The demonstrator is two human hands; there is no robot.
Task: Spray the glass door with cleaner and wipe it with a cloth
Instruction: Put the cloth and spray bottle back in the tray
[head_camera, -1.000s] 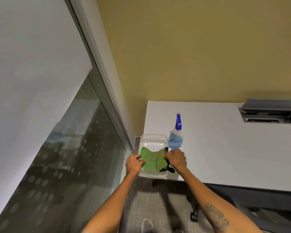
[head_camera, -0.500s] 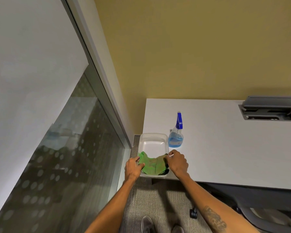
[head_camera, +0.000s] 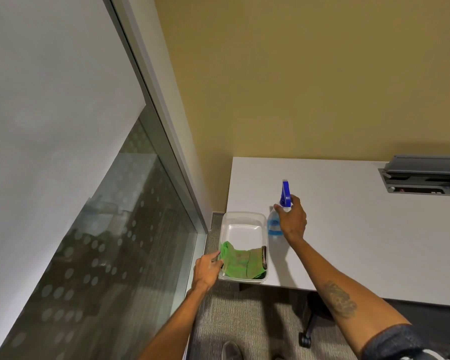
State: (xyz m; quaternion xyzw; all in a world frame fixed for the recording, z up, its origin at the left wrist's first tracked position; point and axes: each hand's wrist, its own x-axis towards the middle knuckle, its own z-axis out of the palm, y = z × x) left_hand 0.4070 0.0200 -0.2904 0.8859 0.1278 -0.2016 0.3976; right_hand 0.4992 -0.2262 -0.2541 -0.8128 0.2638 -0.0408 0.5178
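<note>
Reaching for spray bottle (head_camera: 275, 224) | right hand (head_camera: 292, 220) fingers curled around its neck, grip not visibly tight | left hand (head_camera: 208, 268) fingers pinching green cloth (head_camera: 240, 261) in tub (head_camera: 244, 222) | glass door (head_camera: 115, 242) left of both | risk: loose grasp tips bottle off desk (head_camera: 348, 229)

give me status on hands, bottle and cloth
Right hand closing on spray bottle neck, bottle on desk. Left hand pinching green cloth in clear tub. Nothing blocking.
</note>
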